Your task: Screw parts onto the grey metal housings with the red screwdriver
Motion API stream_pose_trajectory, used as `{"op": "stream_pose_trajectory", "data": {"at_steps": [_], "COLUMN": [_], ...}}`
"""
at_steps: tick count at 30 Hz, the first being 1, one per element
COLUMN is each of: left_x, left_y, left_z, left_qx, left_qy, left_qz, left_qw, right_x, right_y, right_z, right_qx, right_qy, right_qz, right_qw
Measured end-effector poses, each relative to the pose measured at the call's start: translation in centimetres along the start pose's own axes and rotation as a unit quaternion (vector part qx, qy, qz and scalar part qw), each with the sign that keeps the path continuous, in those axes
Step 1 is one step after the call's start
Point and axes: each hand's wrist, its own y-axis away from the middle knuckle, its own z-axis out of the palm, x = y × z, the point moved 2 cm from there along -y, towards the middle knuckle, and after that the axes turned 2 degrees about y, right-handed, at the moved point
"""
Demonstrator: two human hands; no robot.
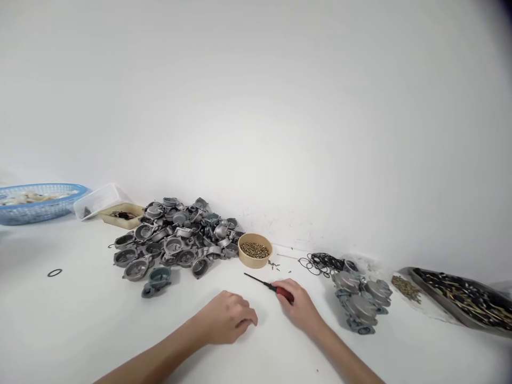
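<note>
My right hand rests on the white table with its fingers closed round the red handle of a small screwdriver; the thin black shaft points left and away. My left hand lies knuckles-up on the table just left of it, fingers curled under, and what they hold, if anything, is hidden. A large heap of grey metal housings sits beyond my left hand. A small tan bowl of brass screws stands beside the heap.
A smaller pile of grey housings and a tangle of black rubber rings lie to the right. A dark tray sits far right, a blue basket and plastic boxes far left. One loose ring lies apart.
</note>
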Motion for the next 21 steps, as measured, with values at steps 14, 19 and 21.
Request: {"op": "stream_pose_trajectory", "data": {"at_steps": [14,19,21], "left_x": [-1.1,0.4,0.9], "left_y": [0.0,-0.4,-0.4], "left_z": [-0.2,-1.1,-1.6], "left_qx": [-0.017,-0.01,-0.009], "left_qy": [-0.014,-0.01,-0.012], "left_qz": [-0.052,-0.02,-0.011], "left_qw": [0.998,1.0,1.0], "right_x": [0.1,-0.5,-0.8], "right_y": [0.7,0.1,-0.1], "right_z": [-0.5,-1.1,-1.2], "right_qx": [-0.01,-0.034,-0.032], "right_qy": [-0.017,-0.013,-0.017], "right_qz": [-0.006,0.006,0.018], "right_qw": [1.0,0.999,0.999]}}
